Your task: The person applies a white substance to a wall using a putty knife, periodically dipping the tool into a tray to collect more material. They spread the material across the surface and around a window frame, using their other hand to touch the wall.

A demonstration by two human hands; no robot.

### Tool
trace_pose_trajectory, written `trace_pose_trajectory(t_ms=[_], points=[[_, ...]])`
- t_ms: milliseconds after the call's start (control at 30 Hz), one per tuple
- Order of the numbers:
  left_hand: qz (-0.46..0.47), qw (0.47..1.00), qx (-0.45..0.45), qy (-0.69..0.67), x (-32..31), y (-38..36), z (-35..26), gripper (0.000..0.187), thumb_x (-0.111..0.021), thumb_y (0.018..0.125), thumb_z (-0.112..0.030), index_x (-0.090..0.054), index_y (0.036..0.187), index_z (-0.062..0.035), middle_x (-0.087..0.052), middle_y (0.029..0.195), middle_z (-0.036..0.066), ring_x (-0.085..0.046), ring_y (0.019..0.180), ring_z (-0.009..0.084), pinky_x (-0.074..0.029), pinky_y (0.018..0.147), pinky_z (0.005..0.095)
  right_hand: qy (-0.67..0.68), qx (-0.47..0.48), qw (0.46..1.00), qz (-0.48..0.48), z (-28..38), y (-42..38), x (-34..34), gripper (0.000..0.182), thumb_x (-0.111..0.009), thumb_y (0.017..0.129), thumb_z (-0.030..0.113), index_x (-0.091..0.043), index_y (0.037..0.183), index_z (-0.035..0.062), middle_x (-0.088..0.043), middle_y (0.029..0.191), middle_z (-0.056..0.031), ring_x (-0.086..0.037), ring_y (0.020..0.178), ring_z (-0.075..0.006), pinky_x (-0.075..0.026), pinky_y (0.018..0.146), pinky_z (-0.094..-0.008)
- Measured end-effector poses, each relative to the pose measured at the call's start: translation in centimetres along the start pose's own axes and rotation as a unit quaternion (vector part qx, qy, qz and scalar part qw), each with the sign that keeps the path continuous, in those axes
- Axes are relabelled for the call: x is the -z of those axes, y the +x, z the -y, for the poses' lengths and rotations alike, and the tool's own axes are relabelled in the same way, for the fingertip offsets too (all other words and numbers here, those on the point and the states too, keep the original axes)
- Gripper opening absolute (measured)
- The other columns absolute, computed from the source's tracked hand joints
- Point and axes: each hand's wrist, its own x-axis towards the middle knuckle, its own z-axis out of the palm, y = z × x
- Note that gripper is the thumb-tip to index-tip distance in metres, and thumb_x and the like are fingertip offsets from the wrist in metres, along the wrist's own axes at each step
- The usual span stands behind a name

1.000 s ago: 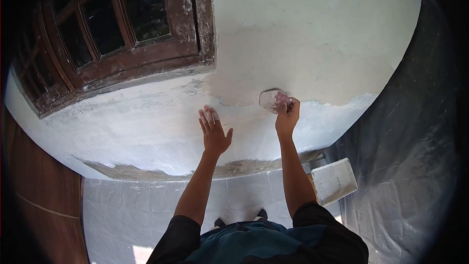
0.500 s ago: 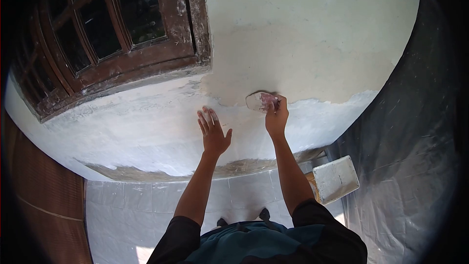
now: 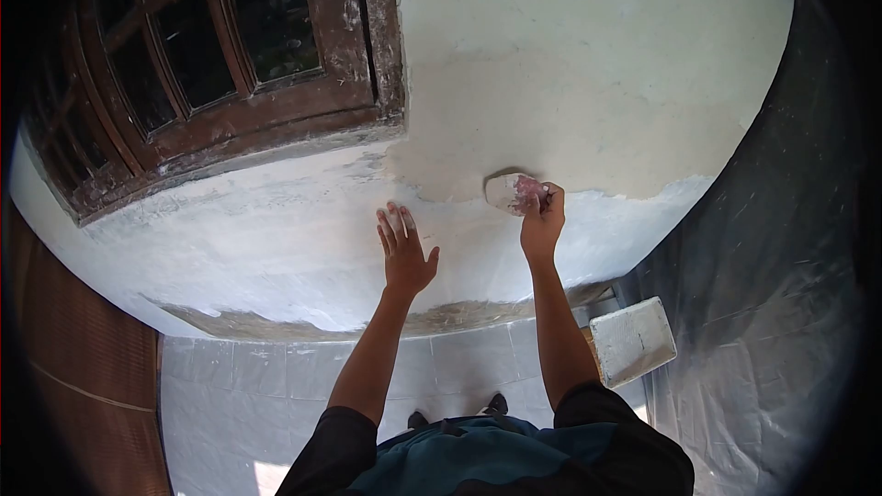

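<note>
My right hand (image 3: 544,220) is closed round a flat scraper-like tool (image 3: 508,194), whitish with reddish patches, which lies against the wall (image 3: 588,110). The tool is at the border between the beige upper coat and the whiter band below it. To its left, my left hand (image 3: 405,253) rests with spread fingers on the white part of the wall and holds nothing. White residue shows on its fingertips.
A brown wooden window (image 3: 266,115) with dark panes is at the upper left. A whitish tray (image 3: 632,342) stands at the lower right, beside dark plastic sheeting (image 3: 744,358). Grey tiles (image 3: 303,372) lie below the wall; a brown slatted panel (image 3: 87,349) is at the left.
My right hand and the tool have moved a little to the right along the wall. My left hand stays spread on the wall, almost in the same place.
</note>
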Motion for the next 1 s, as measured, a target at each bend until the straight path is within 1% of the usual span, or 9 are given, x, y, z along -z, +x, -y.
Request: trace_pose_trajectory(t_ms=[100, 167, 300, 400, 500, 633, 700, 800, 1000], points=[[-0.018, 1.0, -0.001, 0.003, -0.4, 0.1, -0.4, 0.106, -0.07, 0.078, -0.031, 0.003, 0.145, 0.0073, 0.01, 0.151, 0.031, 0.009, 0.138, 0.0533, -0.007, 0.113, 0.0584, -0.116, 0.045, 0.989, 0.081, 0.2, -1.2, -1.7, 0.02, -0.053, 0.088, -0.003, -0.051, 0.107, -0.0011, -0.059, 0.087, -0.0101, -0.058, 0.084, -0.013, -0.046, 0.075, -0.0248], [-0.018, 1.0, 0.0, 0.002, -0.2, 0.1, -0.3, 0.107, -0.07, 0.078, -0.031, 0.003, 0.145, 0.0073, 0.011, 0.151, 0.031, 0.009, 0.138, 0.0539, -0.007, 0.113, 0.0592, -0.118, 0.052, 0.991, 0.021, -0.8, -0.5, -1.4, 0.022, -0.053, 0.086, -0.005, -0.05, 0.107, -0.0016, -0.061, 0.092, -0.0162, -0.063, 0.083, -0.021, -0.049, 0.073, -0.0294], [-0.009, 1.0, 0.0, 0.008, -0.2, 0.3, -0.1, 0.107, -0.071, 0.077, -0.031, 0.003, 0.145, 0.0077, 0.011, 0.15, 0.032, 0.009, 0.137, 0.0545, -0.007, 0.112, 0.0595, 0.046, -0.032, 0.997, -0.054, -0.3, 0.0, 0.4, 0.021, -0.049, 0.089, -0.008, -0.048, 0.109, -0.0022, -0.061, 0.098, -0.0114, -0.061, 0.085, -0.0157, -0.049, 0.077, -0.027], [-0.008, 1.0, 0.007, 0.012, -0.5, 0.1, -0.5, 0.109, -0.072, 0.076, -0.031, 0.003, 0.145, 0.0087, 0.011, 0.15, 0.032, 0.009, 0.137, 0.0548, -0.007, 0.112, 0.0594, -0.031, 0.022, 0.998, 0.05, -0.4, -1.3, -1.1, 0.021, -0.053, 0.087, -0.006, -0.05, 0.108, -0.0012, -0.061, 0.091, -0.0116, -0.062, 0.084, -0.0165, -0.048, 0.075, -0.0274], [-0.012, 1.0, 0.011, 0.021, -0.3, 0.3, -0.8, 0.11, -0.072, 0.075, -0.03, 0.003, 0.144, 0.0095, 0.012, 0.15, 0.033, 0.008, 0.137, 0.055, -0.007, 0.113, 0.0587, -0.096, 0.053, 0.992, 0.054, -0.2, -1.2, -2.4, 0.021, -0.053, 0.087, -0.006, -0.05, 0.108, -0.0014, -0.061, 0.092, -0.0125, -0.062, 0.085, -0.0173, -0.049, 0.074, -0.0281], [-0.005, 1.0, 0.015, 0.013, 0.7, 0.1, -0.7, 0.104, -0.07, 0.076, -0.028, -0.001, 0.145, 0.0084, 0.005, 0.151, 0.032, 0.006, 0.139, 0.0517, -0.006, 0.113, 0.0567, 0.115, -0.059, 0.989, -0.07, -0.8, 0.1, 0.3, 0.019, -0.048, 0.09, -0.007, -0.047, 0.108, -0.0029, -0.058, 0.099, -0.0124, -0.059, 0.088, -0.015, -0.051, 0.075, -0.0279], [0.003, 1.0, 0.014, 0.008, 0.7, 0.0, -0.6, 0.104, -0.069, 0.075, -0.028, -0.001, 0.145, 0.0082, 0.005, 0.152, 0.031, 0.005, 0.14, 0.0512, -0.006, 0.113, 0.0566, 0.085, -0.026, 0.994, -0.059, 0.2, -0.5, 0.0, 0.019, -0.049, 0.088, -0.007, -0.049, 0.107, -0.0019, -0.059, 0.093, -0.0102, -0.057, 0.083, -0.0133, -0.049, 0.074, -0.027], [-0.008, 1.0, 0.005, 0.008, 0.7, -0.2, -0.6, 0.102, -0.067, 0.076, -0.026, -0.002, 0.146, 0.0073, 0.004, 0.152, 0.03, 0.005, 0.14, 0.0497, -0.007, 0.113, 0.0568, -0.074, -0.02, 0.989, 0.123, -0.2, -1.2, -1.6, 0.019, -0.051, 0.086, -0.007, -0.052, 0.104, 0.0003, -0.059, 0.084, -0.0073, -0.055, 0.077, -0.0103, -0.045, 0.071, -0.0232], [0.027, 0.999, 0.001, 0.03, 2.3, -0.7, -0.1, 0.099, -0.066, 0.075, -0.023, -0.003, 0.148, 0.003, 0.003, 0.155, 0.023, 0.004, 0.143, 0.0444, -0.01, 0.112, 0.059, 0.067, -0.078, 0.994, -0.024, 0.4, 0.5, 0.6, 0.019, -0.049, 0.088, -0.007, -0.052, 0.105, -0.0024, -0.06, 0.096, -0.0083, -0.058, 0.084, -0.0115, -0.049, 0.072, -0.0251]])
